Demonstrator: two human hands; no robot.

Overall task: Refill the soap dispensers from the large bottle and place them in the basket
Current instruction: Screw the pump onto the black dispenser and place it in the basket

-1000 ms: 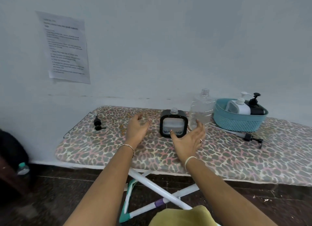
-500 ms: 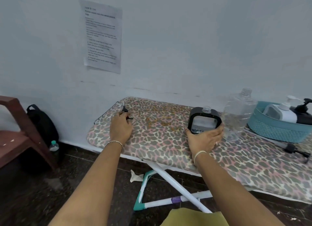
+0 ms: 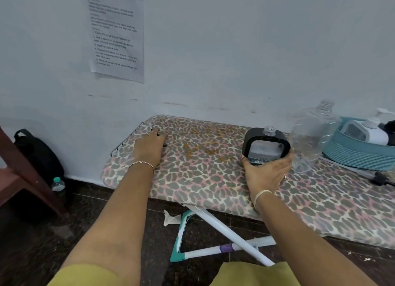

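A black square soap dispenser (image 3: 266,144) with a clear window and an open threaded neck stands on the leopard-print ironing board (image 3: 213,178). My right hand (image 3: 265,172) grips its base. My left hand (image 3: 149,146) lies over the black pump head (image 3: 164,145) at the board's left end; only a small black tip shows beside the fingers. The large clear bottle (image 3: 314,134), uncapped, stands just right of the dispenser. The teal basket (image 3: 359,155) at the far right holds a white dispenser (image 3: 367,129) and a black one (image 3: 391,131).
Another black pump with its tube (image 3: 380,178) lies on the board in front of the basket. Orange crumbs (image 3: 201,144) are scattered mid-board. A printed sheet (image 3: 115,31) hangs on the wall. A black bag (image 3: 38,155), a water bottle (image 3: 58,185) and a wooden chair (image 3: 23,176) stand at left.
My right hand closed around the black dispenser's base. My left hand reached left and came down over the pump head. The view swung left.
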